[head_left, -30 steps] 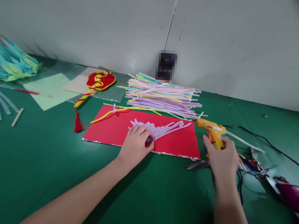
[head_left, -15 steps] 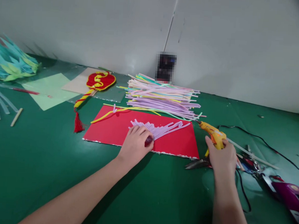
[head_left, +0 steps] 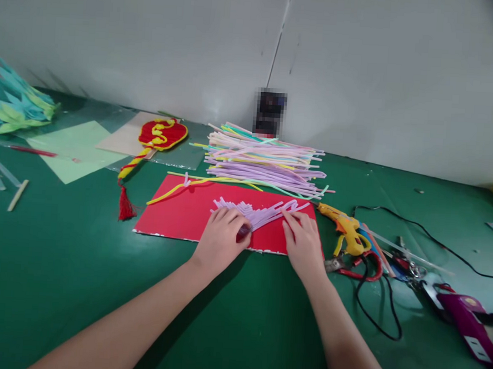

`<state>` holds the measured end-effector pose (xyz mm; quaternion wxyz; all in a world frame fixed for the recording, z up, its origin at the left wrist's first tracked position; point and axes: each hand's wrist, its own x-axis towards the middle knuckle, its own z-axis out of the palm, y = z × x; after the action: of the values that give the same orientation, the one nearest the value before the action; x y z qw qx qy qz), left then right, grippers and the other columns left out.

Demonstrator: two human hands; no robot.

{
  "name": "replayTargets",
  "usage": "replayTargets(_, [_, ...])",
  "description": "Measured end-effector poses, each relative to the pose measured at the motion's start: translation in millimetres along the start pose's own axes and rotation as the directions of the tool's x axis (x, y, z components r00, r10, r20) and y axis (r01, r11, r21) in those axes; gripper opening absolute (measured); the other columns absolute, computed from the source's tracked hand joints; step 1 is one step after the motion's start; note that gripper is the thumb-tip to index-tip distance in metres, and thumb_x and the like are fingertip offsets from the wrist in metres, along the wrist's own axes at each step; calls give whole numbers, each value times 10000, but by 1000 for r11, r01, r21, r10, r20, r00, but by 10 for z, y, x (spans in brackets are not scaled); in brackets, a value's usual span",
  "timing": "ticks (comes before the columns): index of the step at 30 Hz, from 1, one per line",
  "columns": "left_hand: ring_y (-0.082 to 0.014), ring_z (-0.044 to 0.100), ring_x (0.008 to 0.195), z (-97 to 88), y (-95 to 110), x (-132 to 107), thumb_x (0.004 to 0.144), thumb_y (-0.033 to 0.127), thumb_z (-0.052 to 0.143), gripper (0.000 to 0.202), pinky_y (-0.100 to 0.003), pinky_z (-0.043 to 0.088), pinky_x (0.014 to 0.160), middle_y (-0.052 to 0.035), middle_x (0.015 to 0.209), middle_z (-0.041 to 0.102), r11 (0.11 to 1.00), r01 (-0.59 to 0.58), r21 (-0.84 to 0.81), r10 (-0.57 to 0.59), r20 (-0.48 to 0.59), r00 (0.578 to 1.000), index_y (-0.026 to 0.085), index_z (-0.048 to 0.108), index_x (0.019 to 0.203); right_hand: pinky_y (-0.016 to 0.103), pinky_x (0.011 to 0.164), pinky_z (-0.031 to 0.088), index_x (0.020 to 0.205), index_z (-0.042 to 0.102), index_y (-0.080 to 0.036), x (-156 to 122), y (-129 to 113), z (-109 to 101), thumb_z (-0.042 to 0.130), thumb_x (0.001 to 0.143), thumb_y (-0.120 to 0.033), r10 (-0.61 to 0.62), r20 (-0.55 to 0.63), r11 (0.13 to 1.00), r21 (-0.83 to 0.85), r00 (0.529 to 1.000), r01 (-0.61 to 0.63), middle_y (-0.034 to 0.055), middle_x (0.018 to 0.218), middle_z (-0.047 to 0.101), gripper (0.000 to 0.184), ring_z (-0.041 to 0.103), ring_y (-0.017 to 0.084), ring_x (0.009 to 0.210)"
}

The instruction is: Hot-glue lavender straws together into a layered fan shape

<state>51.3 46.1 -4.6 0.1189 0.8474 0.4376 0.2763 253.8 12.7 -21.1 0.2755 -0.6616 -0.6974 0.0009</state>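
Got the left hand (head_left: 222, 236) curled over the near side of the purple fuzzy sticks (head_left: 266, 216), with a dark purple thing (head_left: 244, 233) tucked in by the thumb; got the right hand (head_left: 304, 239) partly bent, with fingertips at the sticks' right ends, but can't tell if pinching any; find those sticks on the red board (head_left: 177, 219), fanned out to the right; could bend some crooked by pushing too hard there; could mess up the neat row by lifting the left hand; could slide the red board on the shiny tabletop (head_left: 237, 329) by leaning on its front edge; could bump the yellow glue gun (head_left: 349, 230), just beside the board, and get burned if hot, though can't tell; could scrape the right wrist on the red-handled tool (head_left: 377, 270); could catch the black cord (head_left: 400, 334) and tug things along.
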Motion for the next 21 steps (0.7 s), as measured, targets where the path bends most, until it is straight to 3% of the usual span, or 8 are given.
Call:
replayTargets(7, [-220, 532, 897, 2, -12, -4, 770, 142, 612, 83, -383, 426, 819, -25, 872, 603, 1000, -10, -8, 10, -3, 1000, 191, 583, 830, 407, 898, 412, 1203, 586, -172, 41, 60, 48, 345, 925, -253, 3, 14, 1000, -7, 1000, -3, 128, 1119, 556, 376, 488, 240, 1030])
replayTargets(15, [-221, 535, 888, -2, -25, -4, 776, 143, 604, 82, -382, 434, 808, -29, 879, 609, 1000, -17, -4, 17, 4, 1000, 190, 587, 841, 412, 835, 433, 916, 608, -187, 225, 45, 153, 450, 874, -267, 113, -71, 987, 122, 991, -104, 105, 940, 595, 183, 537, 241, 913])
replayTargets(21, [-223, 531, 887, 6, -20, -11, 778, 140, 596, 88, -382, 436, 796, -34, 882, 609, 1000, -30, -4, 30, -5, 1000, 190, 584, 850, 400, 829, 440, 877, 587, -192, 248, 56, 175, 480, 850, -267, 140, -81, 976, 178, 987, -123, 87, 885, 583, 133, 545, 223, 851])
